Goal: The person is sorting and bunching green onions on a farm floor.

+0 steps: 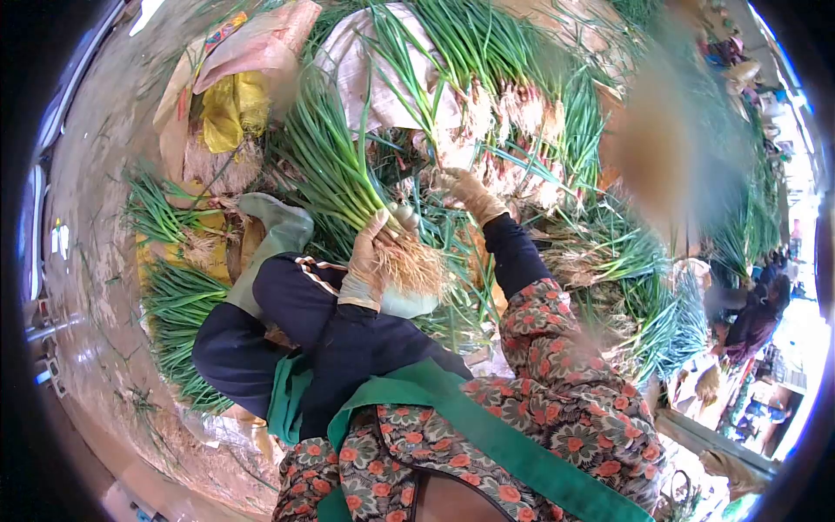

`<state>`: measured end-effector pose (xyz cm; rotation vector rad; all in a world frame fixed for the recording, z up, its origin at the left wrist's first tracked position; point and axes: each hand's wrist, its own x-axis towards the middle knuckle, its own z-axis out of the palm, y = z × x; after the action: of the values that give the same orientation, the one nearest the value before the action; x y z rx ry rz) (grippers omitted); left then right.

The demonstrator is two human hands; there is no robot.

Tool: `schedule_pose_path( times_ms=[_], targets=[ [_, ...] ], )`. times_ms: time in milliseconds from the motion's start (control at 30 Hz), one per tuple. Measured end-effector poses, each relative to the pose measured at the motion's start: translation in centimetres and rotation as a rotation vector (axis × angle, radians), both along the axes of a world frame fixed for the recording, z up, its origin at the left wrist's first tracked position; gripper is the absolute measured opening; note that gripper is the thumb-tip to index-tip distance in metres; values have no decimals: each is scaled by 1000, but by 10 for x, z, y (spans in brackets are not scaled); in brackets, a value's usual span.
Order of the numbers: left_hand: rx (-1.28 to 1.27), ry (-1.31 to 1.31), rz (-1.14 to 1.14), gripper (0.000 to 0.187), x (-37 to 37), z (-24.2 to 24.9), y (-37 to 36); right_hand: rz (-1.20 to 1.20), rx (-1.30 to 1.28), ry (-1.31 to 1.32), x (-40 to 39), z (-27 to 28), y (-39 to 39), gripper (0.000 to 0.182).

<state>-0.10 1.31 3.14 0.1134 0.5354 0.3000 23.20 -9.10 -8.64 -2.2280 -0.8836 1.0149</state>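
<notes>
A bunch of green onions (335, 170) is gripped in my left hand (368, 257), its pale, stringy roots (410, 265) hanging to the right of my fingers and its green leaves pointing up and left. My right hand (470, 193), in a light glove, reaches out at the near edge of a large pile of onions (522, 117). Its fingers are pressed together around the lower end of a few onion stalks (426, 109). My left hand also wears a light glove.
More onions lie on yellow sacking (174, 252) at the left, beside my boot (283, 228). Pale sacks (374, 65) and a yellow bag (228, 113) are beyond. Further onions (644, 261) spread at the right, with a person (759, 320) in the distance. A blur covers the upper right.
</notes>
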Motion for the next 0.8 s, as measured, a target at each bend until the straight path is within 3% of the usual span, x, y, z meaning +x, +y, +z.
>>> schedule_pose_path(
  times_ms=[33,100,167,267,367,400,467,500,733,767,800],
  targets=[
    [-2,50,14,26,1,13,-2,-35,-13,96,-7,12,18,27],
    [73,103,-22,27,0,7,2,-25,310,-184,-49,61,10,22],
    [226,106,-123,27,-2,-30,8,80,392,-482,-82,109,-10,21],
    [207,183,-159,27,8,-33,-1,381,208,-294,-109,134,-43,26],
    [196,196,-204,24,12,-11,-11,530,94,-340,-103,115,-57,28],
    [212,174,-196,23,12,-12,-11,596,96,-289,-96,95,-63,30],
    [204,104,-158,28,8,-10,-9,561,383,-51,-84,82,-58,34],
    [206,99,-155,28,5,-15,-7,536,523,68,-79,85,-50,36],
    [154,94,-62,19,-2,-7,-10,-430,376,1021,-91,106,46,30],
    [145,116,-39,17,-5,-11,-9,-452,576,1243,-86,75,56,30],
    [135,136,-15,16,-5,0,-10,-566,621,1333,-91,78,54,30]
  ],
)
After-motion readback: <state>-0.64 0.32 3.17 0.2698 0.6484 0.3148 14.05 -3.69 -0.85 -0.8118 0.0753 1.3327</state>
